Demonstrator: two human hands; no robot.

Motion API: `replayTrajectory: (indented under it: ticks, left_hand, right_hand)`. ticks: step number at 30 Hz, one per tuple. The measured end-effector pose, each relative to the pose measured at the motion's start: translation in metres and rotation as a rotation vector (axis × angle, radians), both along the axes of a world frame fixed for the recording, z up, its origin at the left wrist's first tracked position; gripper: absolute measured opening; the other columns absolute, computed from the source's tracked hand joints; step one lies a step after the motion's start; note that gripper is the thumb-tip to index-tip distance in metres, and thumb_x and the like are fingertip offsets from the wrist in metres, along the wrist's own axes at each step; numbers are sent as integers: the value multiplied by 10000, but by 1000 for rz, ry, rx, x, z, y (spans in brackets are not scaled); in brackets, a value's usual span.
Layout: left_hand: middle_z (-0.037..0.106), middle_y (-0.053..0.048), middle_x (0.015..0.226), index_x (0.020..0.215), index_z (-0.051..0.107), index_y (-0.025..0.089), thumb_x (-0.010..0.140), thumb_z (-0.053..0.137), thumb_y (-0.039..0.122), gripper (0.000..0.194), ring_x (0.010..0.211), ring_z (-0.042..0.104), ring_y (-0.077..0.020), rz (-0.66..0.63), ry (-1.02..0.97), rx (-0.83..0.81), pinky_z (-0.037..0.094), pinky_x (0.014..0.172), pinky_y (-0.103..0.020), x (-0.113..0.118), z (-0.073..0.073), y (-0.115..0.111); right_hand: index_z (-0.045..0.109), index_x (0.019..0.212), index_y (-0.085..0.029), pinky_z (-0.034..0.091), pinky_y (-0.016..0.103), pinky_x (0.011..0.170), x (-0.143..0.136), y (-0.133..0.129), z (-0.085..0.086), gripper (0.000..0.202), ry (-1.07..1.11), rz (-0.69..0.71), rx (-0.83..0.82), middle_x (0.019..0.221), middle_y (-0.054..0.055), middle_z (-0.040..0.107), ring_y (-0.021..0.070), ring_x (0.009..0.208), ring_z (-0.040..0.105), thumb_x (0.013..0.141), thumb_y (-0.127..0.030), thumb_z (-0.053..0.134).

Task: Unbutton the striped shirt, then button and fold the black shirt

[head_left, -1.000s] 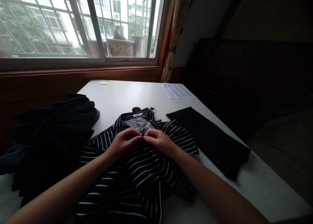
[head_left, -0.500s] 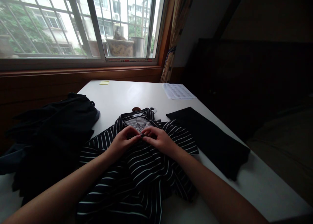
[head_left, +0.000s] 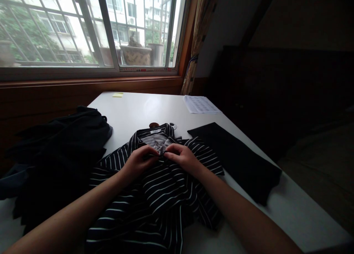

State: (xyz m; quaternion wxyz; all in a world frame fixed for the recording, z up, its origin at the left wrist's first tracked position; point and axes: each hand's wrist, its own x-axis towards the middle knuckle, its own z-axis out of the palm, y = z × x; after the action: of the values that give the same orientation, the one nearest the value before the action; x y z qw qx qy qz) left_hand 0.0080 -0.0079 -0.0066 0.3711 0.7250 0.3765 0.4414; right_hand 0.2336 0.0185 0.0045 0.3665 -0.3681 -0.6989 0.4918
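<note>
A black shirt with white stripes lies spread on the white table, its collar toward the window. My left hand pinches the shirt's front edge just below the collar opening. Close beside it, my right hand pinches the same front edge from the other side, with a small gap between the fingertips. The detail between the fingertips is too small and dark to make out.
Dark clothes are heaped on the left. A folded black garment lies at the right. Behind the collar are a brown round object and a white ring-shaped one. Papers and a yellow note lie farther back.
My right hand's fingertips have shifted slightly to the right, away from my left fingertips. The shirt has hardly moved.
</note>
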Motion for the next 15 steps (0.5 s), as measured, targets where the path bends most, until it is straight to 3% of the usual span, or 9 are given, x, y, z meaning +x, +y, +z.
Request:
replayTrajectory:
  ticks: [3,7,11,15]
  left_hand:
    - [684,-49,904,924,689,177,903,677,279,105,853,640,-185,19,1,65,519,796,-301,-1,0,0]
    - [681,-49,913,922,686,184,915,661,270,89,842,637,-181,33,-7,139,514,782,-295,-2,2,1]
    - [668,-49,908,926,684,192,934,627,270,97,838,633,-184,88,13,169,508,770,-294,-3,4,-1]
    - [662,-48,898,913,682,199,943,600,278,118,841,631,-189,125,37,164,506,785,-300,-2,8,-3]
  right_hand:
    - [667,876,-193,466,302,731,-2,0,1,221,42,-23,32,839,7,638,176,782,595,819,-398,725]
    - [657,854,-188,455,342,900,-4,0,1,213,113,44,127,1047,52,632,215,1007,590,846,-396,703]
    - [628,929,-193,459,320,813,-2,1,0,212,86,55,6,899,12,631,178,849,588,874,-392,679]
    - [619,928,-196,443,290,756,1,1,-1,211,92,30,-8,841,-13,611,157,783,564,864,-384,690]
